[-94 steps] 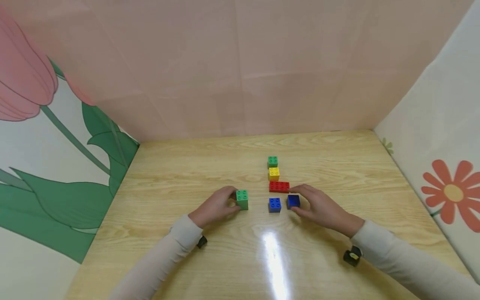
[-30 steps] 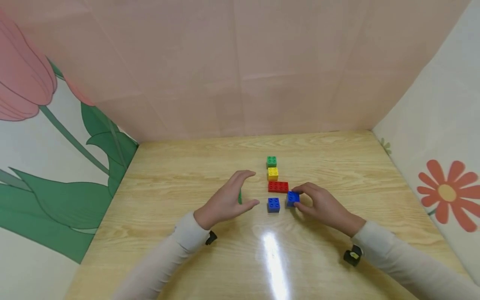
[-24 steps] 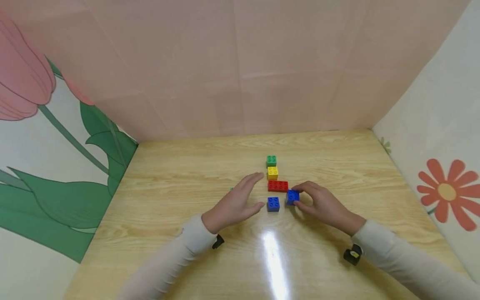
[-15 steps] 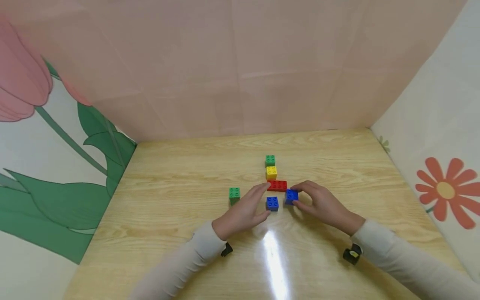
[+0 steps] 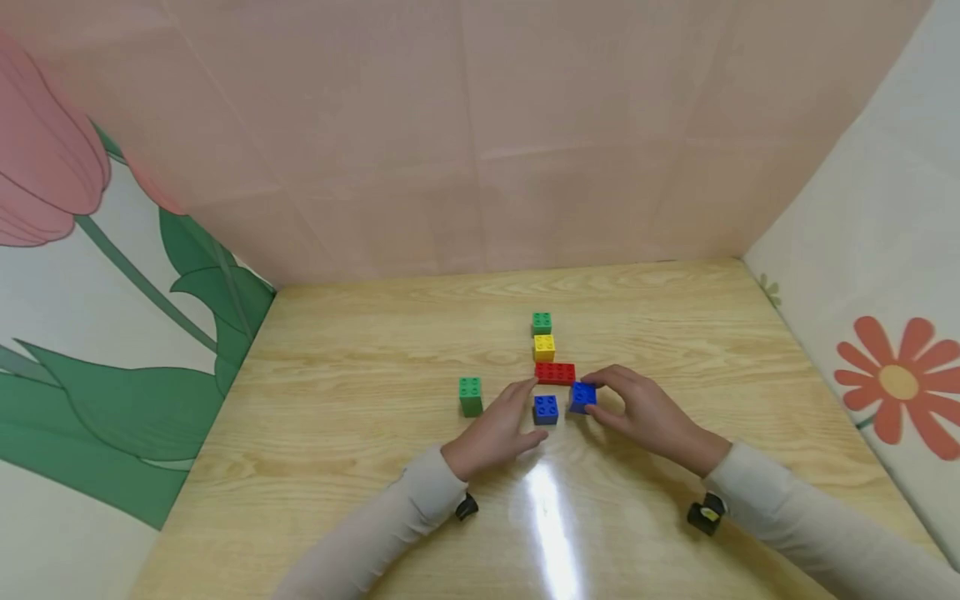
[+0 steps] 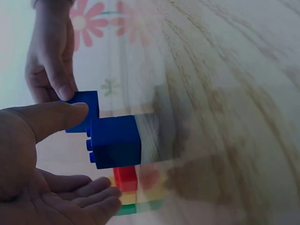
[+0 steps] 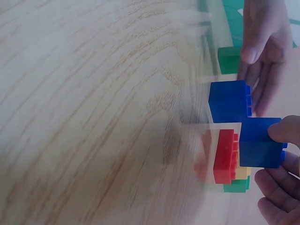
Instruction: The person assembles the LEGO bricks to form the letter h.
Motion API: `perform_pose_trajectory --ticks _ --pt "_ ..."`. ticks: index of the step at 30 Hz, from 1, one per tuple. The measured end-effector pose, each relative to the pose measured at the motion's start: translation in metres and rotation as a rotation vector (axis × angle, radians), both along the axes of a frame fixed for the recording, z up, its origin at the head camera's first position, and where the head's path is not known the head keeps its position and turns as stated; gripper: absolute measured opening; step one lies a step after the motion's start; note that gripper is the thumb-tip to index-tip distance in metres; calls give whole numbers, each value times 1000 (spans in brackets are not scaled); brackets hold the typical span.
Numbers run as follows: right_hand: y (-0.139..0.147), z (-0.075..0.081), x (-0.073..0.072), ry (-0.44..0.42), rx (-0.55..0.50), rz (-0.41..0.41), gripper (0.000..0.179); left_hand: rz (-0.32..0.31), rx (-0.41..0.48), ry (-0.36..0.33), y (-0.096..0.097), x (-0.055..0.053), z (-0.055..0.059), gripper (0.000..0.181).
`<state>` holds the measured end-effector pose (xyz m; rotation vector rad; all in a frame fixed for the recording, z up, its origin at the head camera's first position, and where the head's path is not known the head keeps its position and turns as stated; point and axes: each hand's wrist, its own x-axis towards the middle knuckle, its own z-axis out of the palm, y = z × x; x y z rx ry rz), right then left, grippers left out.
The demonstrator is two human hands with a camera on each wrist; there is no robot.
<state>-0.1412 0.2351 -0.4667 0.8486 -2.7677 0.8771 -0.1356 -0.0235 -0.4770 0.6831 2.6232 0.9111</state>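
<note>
My right hand [image 5: 648, 417] pinches a square blue brick [image 5: 582, 397] between thumb and fingers; in the right wrist view this held brick [image 7: 255, 147] is raised off the wood. Just left of it, a second blue brick [image 5: 546, 410] stands on the table, studs up. My left hand [image 5: 497, 429] reaches around that second brick with thumb and fingers spread, one on the near side and the others toward the far side. The left wrist view shows a gap between thumb, fingers and this brick [image 6: 117, 143].
Behind the blue bricks lie a long red brick [image 5: 555, 373], a yellow brick [image 5: 543, 347] and a small green brick [image 5: 542, 323] in a row. A taller green block [image 5: 470, 397] stands left of my left hand. Printed flower walls edge the wooden table [image 5: 337, 358].
My left hand has let go of the tall green block, leaving it slightly further left, and moved right to the second blue brick. My right hand now pinches its blue brick, studs showing.
</note>
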Motion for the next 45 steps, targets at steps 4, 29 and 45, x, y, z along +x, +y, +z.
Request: perform_pose_trajectory --ticks 4,29,45 --pt "0 -2 0 13 -12 10 37 13 -18 -36 3 -3 -4 79" --pt "-15 0 -3 30 -92 47 36 74 53 -52 6 -13 -21 48" --pt "-33 4 -5 -4 -125 85 36 47 52 -18 3 -15 -19 40"
